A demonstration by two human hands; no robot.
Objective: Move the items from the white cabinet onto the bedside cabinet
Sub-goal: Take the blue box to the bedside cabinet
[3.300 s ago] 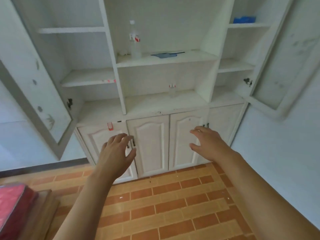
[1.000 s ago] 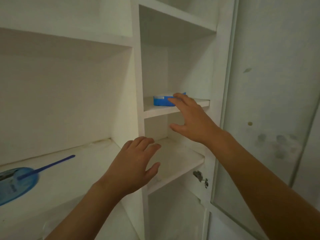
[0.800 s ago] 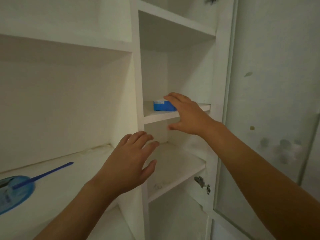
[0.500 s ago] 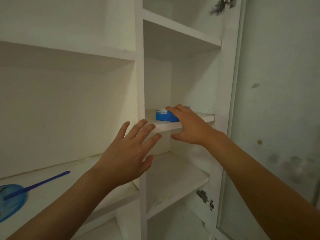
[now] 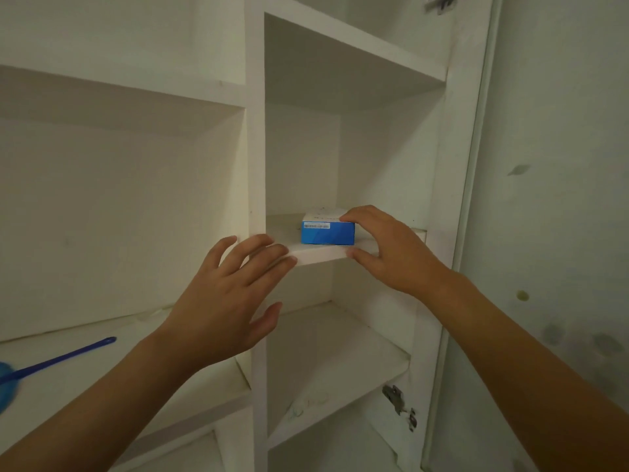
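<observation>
Head cam: small blue-and-white cardboard box (image 5: 327,233) sits on the white cabinet shelf (image 5: 320,255), near its front edge. My right hand (image 5: 391,248) only half-grasps it: fingers on top right corner, thumb under the shelf lip, so it could tip off w/ a careless pull. Left hand (image 5: 221,301) spread loose, holding nothing, just below-left of box

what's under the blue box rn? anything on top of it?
The blue box sits on the white shelf of the right-hand compartment. On top, the right hand lays its fingers over the right end; that part is covered. The rest of the top is bare.
</observation>
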